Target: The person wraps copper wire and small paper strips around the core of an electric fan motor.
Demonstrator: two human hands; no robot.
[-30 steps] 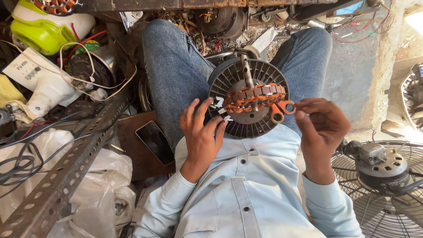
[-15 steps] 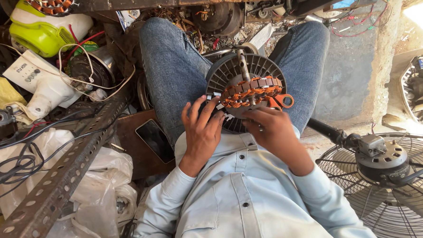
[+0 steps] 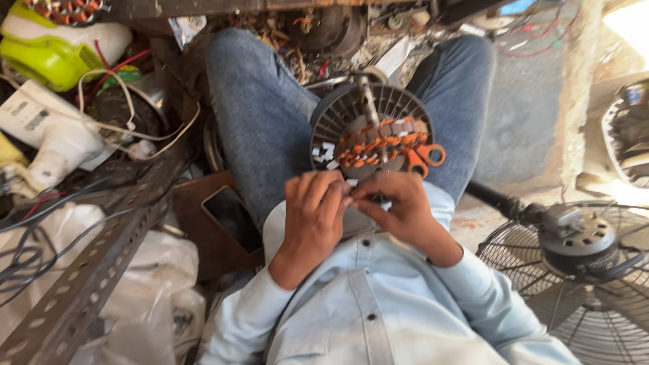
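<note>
Copper-wound fan motor (image 3: pixel 372 133) rests on the lap, at 12 o'clock from both hands. Left hand (image 3: pixel 313 216) and right hand (image 3: pixel 401 208) meet fingertip to fingertip, pinching something too small to tell. Orange-handled scissors (image 3: pixel 420 156) lie against the motor.

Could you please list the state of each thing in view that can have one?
Motor: on the lap, shaft up, copper windings exposed.
Scissors: shut, lying on the motor.
Left hand: fingers curled at the motor's near edge.
Right hand: fingertips meeting the left's.
Fan: blades off, grille lying flat.
Phone: screen dark.
</note>
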